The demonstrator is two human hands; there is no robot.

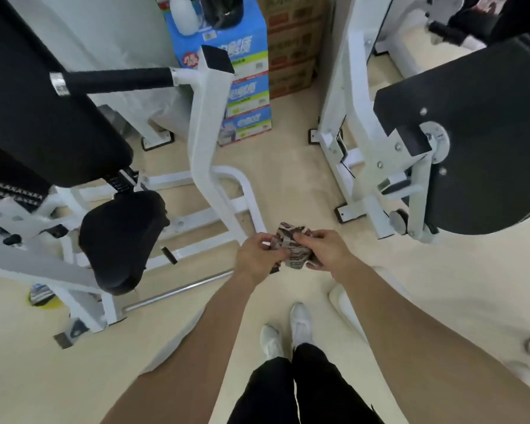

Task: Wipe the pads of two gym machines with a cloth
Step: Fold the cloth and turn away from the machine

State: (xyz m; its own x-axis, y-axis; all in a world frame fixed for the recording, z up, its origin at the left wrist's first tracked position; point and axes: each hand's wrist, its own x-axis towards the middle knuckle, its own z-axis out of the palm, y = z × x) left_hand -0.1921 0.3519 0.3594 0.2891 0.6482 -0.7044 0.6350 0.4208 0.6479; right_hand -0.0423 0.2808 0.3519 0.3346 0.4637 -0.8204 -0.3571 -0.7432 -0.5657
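1. Together, the left hand and right hand clutch a crumpled brown-and-white patterned cloth, fingers curled into it (held in mid-air).
2. Left of the grip, apart from it, sits a black padded seat on a white frame.
3. Right and beyond, well apart, is a large rounded black pad.
4. Beneath the grip stand white shoes.

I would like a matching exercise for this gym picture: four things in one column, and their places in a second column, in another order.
Things
1. cloth
2. small seat pad
3. large black pad
4. blue boxes

Places
A. stacked at the back
B. on the left machine
C. held by the left hand and the right hand
D. on the right machine

Pairs: 1-C, 2-B, 3-D, 4-A
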